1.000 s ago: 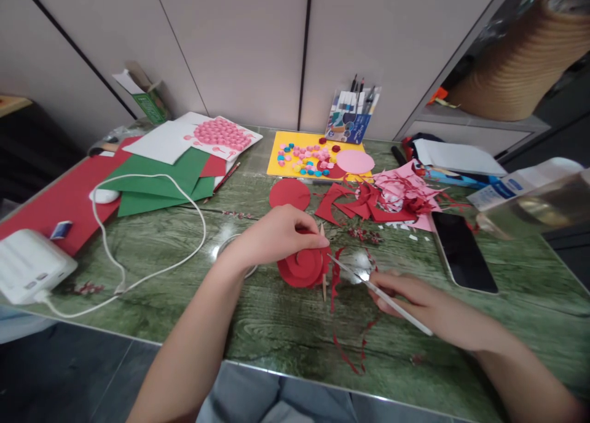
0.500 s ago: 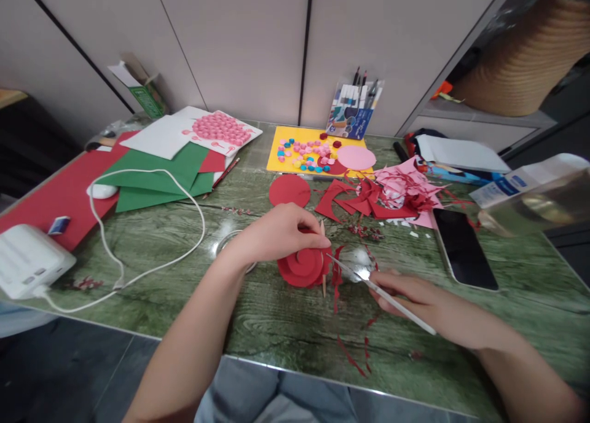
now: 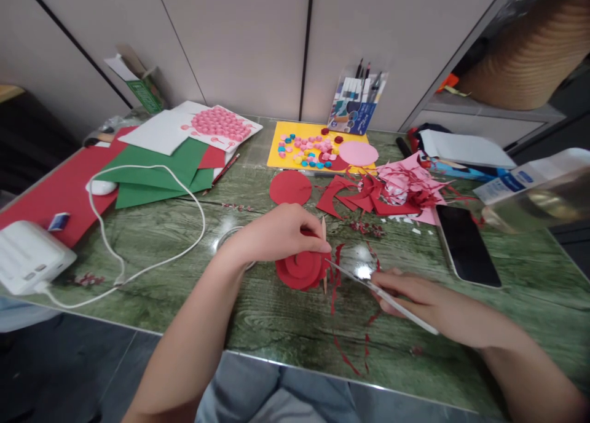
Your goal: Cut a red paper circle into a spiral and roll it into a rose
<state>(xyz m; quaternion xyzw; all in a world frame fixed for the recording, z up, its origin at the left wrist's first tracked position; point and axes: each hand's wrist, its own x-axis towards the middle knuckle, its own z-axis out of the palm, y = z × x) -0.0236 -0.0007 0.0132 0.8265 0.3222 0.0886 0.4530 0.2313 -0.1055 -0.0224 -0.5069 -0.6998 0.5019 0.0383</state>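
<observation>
Both hands busy, abt mid-table (image 3: 262, 328). L hand (image 3: 291, 231) is bent over a red paper spiral (image 3: 298, 266), thumb & fingers pinched on its R edge; exact grip under the palm can't be seen from here. A wood stick (image 3: 324, 284) pokes out above & below the fingertips, upright along that same edge. R hand (image 3: 405, 294) is closed round a slim wht tool (image 3: 399, 309), held like a pen, its thin tip pointing at the spiral's edge just below the L thumb. Touching or a hair off? Can't tell.

Torn red strips (image 3: 338, 264) lie btwn spiral & R hand, more of them nearer the table's front edge.

Behind the L hand, a flat red disc (image 3: 290, 187); to its R, a heap of red & pink scraps (image 3: 405, 186), w/ a phone (image 3: 470, 248) lying flat just beside, screen dark. Further back, a yellow sheet (image 3: 279, 128) w/ pink, blue & yellow bits (image 3: 313, 145) plus a pink disc (image 3: 358, 154); pen pack (image 3: 353, 112) leans on the wall behind.

Over L: green sheets (image 3: 147, 189) on red paper (image 3: 41, 195), a wht cord (image 3: 203, 220) looped across, running to a wht charger (image 3: 34, 257) near the corner.
</observation>
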